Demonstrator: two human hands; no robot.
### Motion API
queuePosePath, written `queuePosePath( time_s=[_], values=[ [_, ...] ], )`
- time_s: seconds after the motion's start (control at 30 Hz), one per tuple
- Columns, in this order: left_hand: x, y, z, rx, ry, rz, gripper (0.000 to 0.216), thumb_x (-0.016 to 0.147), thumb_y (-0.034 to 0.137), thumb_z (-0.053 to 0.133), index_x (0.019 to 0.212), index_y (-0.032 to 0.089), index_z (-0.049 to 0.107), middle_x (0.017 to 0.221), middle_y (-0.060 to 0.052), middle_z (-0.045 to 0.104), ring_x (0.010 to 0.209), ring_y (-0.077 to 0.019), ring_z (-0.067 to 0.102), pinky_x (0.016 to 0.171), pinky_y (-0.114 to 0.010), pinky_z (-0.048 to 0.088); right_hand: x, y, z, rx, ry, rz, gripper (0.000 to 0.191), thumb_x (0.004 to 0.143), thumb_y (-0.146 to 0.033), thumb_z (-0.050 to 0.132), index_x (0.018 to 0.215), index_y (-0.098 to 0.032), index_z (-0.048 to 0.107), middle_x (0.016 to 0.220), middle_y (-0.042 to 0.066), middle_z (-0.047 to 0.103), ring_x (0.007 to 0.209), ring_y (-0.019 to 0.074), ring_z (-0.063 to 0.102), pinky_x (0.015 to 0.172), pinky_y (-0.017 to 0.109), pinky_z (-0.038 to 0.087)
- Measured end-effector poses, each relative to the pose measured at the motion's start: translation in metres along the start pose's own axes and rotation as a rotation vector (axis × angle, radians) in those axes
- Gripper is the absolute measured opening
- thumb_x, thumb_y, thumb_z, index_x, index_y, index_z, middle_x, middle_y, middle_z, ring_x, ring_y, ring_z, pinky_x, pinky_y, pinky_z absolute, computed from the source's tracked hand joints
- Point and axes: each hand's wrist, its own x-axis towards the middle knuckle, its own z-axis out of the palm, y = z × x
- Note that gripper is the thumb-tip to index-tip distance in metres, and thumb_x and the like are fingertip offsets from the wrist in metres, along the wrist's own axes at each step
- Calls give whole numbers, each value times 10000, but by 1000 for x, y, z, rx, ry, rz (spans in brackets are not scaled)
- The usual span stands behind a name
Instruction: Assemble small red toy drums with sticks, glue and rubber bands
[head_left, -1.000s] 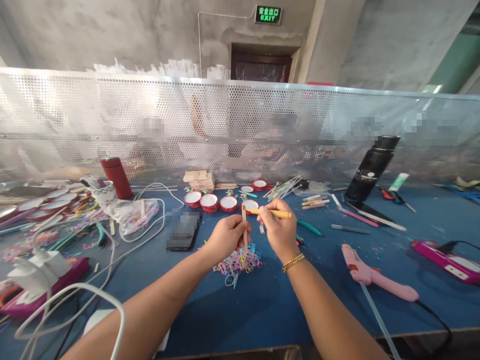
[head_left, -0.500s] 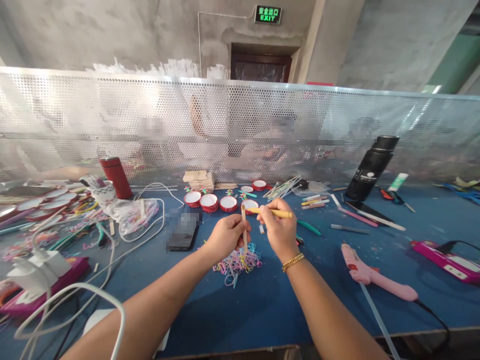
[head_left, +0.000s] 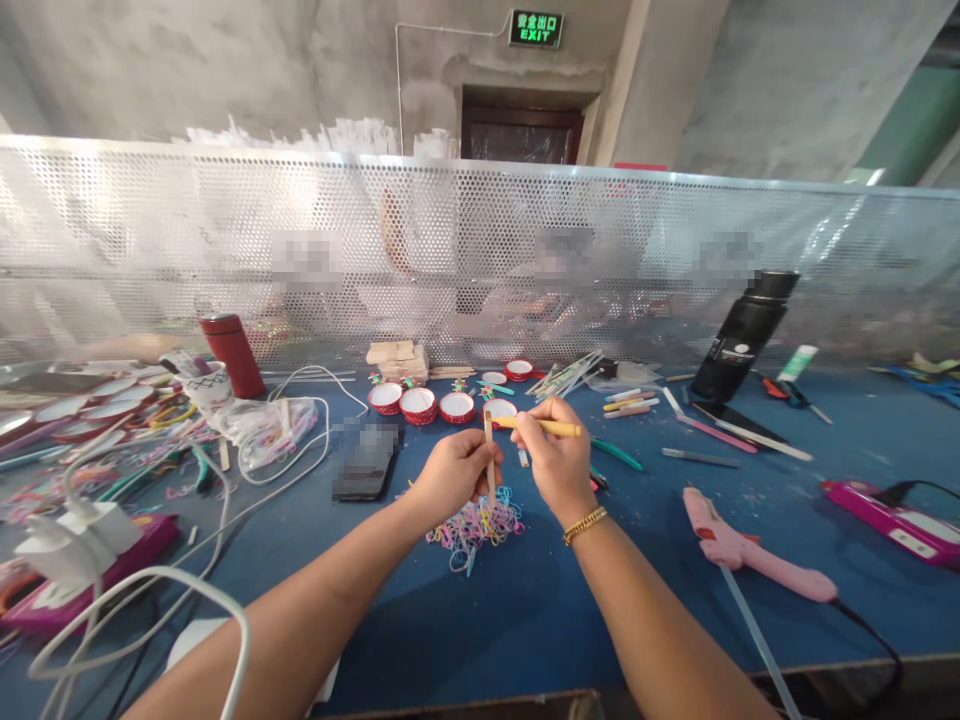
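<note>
My left hand (head_left: 450, 475) is closed around a plain wooden stick (head_left: 489, 440) that stands nearly upright. My right hand (head_left: 555, 455) pinches a yellow stick (head_left: 551, 428) held level, its left end touching the top of the wooden stick. Both hands hover over a pile of small coloured rubber bands (head_left: 474, 527) on the blue table (head_left: 487, 610). A gold bracelet sits on my right wrist.
Red-rimmed round caps (head_left: 418, 404) line up behind the hands, beside a dark phone (head_left: 365, 458). A pink glue gun (head_left: 739, 548) lies to the right, a black flask (head_left: 742, 335) behind it. White cables, a charger (head_left: 75, 535) and a red cup (head_left: 232, 353) crowd the left. Perforated screen behind.
</note>
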Motion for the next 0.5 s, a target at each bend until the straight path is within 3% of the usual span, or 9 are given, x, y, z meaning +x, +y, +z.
queuePosePath(
  time_s=[0.5],
  values=[
    [-1,1,1,1,-1,-10,189,861,306,521,724,176,536,561,19,587,384,-64,447,371,-176,322,0,-1,-1,-6,-6,0,233,853,-322,618,670,-220,516,600,-21,620,579,146,583,611,279,455]
  ],
)
